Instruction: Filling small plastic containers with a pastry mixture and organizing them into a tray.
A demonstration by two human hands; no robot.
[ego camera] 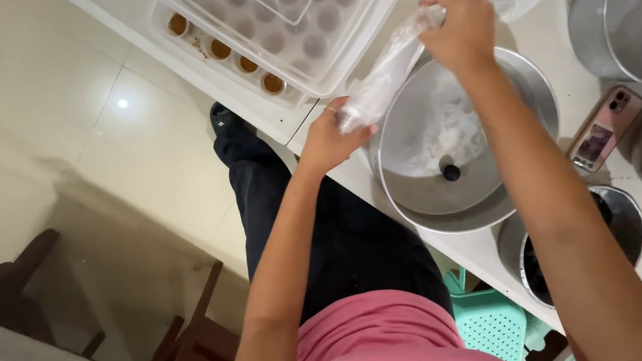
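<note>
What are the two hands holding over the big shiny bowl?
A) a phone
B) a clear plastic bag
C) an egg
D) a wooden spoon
B: the left hand and right hand each grip one end of a clear plastic bag, stretched above the metal bowl that has white powder in it; the phone lies untouched on the counter beside the bowl.

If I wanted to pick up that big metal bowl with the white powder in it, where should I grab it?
Probably the metal bowl by its rolled rim on the near, bare side, coming from above and outside. The rim juts wide and free there; the far side is crowded by both hands and the plastic bag.
</note>
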